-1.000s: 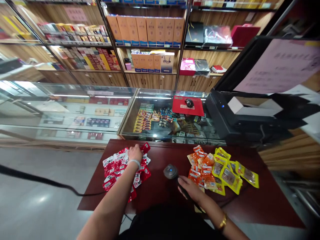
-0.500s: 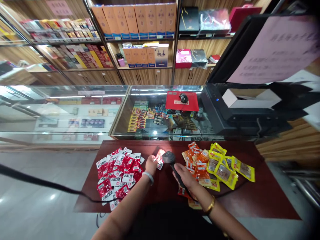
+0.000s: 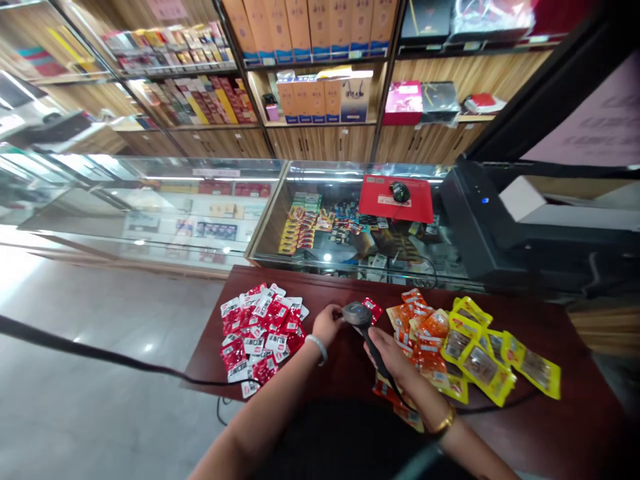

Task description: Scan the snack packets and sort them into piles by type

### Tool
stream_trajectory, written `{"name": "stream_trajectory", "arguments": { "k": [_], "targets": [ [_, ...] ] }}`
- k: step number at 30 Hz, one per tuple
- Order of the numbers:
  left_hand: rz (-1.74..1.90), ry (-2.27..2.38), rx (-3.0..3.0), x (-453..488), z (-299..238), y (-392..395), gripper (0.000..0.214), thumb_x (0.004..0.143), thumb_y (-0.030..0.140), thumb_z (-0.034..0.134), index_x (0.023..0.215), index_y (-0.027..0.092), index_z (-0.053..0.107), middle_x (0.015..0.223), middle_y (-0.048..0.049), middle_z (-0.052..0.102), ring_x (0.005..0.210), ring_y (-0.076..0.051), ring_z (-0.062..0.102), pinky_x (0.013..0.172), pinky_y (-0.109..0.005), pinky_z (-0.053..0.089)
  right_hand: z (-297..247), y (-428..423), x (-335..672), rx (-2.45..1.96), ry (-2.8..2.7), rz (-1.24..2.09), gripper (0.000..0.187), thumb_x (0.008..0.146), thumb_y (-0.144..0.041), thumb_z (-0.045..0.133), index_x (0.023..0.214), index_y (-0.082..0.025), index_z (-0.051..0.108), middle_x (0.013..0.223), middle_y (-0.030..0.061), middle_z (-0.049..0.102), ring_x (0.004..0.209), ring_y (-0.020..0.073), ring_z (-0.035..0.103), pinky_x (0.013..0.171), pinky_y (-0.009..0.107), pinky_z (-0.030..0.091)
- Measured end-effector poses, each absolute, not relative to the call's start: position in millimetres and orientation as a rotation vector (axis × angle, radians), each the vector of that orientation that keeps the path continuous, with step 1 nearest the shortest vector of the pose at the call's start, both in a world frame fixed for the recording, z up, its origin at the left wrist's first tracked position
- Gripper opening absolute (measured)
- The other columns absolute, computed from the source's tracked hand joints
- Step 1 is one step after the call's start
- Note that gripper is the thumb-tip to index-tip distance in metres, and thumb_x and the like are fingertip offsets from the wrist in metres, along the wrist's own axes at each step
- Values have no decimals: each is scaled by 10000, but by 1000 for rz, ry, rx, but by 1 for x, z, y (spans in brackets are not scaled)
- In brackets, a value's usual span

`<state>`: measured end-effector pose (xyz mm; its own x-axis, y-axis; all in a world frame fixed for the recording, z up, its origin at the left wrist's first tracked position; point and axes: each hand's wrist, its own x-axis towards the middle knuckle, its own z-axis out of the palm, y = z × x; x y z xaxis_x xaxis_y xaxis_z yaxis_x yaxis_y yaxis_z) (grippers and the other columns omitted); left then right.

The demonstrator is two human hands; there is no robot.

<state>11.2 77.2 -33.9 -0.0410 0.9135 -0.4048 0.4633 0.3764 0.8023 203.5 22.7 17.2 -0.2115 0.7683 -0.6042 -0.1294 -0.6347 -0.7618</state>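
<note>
Just above the left hand [image 3: 328,325], at the frame's centre, a bare strip of table [image 3: 325,291] is being left free. Below it, passage is being blocked by the scanner [image 3: 359,312] and right hand [image 3: 391,353]; both sides are being hemmed by red-and-white packets [image 3: 277,312] and orange packets [image 3: 433,325].

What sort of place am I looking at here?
Probably a shop, at its sales counter: glass display cases with goods inside, wall shelves lined with boxes, and what looks like a barcode scanner in the right hand.

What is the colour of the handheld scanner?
The handheld scanner is dark grey to black, seen in the head view.
</note>
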Motion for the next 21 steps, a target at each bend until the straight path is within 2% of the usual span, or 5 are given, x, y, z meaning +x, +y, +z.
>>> {"name": "stream_trajectory", "arguments": {
  "k": [3, 6, 11, 14, 21],
  "targets": [
    [448, 2028, 1566, -32, -19, 67, 413, 763, 248, 674, 1170, 190, 628, 1221, -128, 641, 1210, -280, 533, 1071, -434, 364, 17, 21, 197, -1434, -798, 1954, 546, 721, -739, 611, 812, -210, 511, 539, -75, 492, 394, 69, 419, 371, 177, 294],
    [218, 2224, 1716, -69, -19, 49, 609, 801, 274, 620, 1385, 160, 492, 1470, -161, 456, 1403, -314, 336, 1172, -467, 202, 17, 19, 191, -1408, -850, 2006, 540, 736, -738, 594, 798, -211, 496, 530, -78, 488, 378, 60, 387, 361, 174, 277],
    [-51, 2173, 1901, -95, -36, 25, 606, 890, 175, 390, 1494, 155, 359, 1545, -127, 362, 1489, -259, 166, 1208, -488, 2, 19, 15, 185, -1387, -848, 2059, 548, 722, -749, 596, 791, -219, 471, 506, -93, 463, 356, 52, 338, 346, 177, 251],
    [-50, 2131, 1972, -95, -39, 21, 600, 899, 140, 330, 1498, 147, 352, 1536, -121, 378, 1484, -249, 192, 1211, -483, -1, 24, 12, 184, -1385, -856, 2060, 554, 715, -757, 592, 792, -223, 465, 502, -95, 454, 365, 58, 337, 349, 179, 251],
    [63, 1860, 2016, -68, -34, 12, 665, 873, 339, 544, 1485, 163, 354, 1534, -123, 383, 1444, -275, 299, 1183, -463, 219, 37, 6, 186, -1440, -934, 1989, 508, 752, -718, 576, 789, -217, 500, 489, -92, 427, 388, 72, 333, 366, 190, 261]
  ]
}}
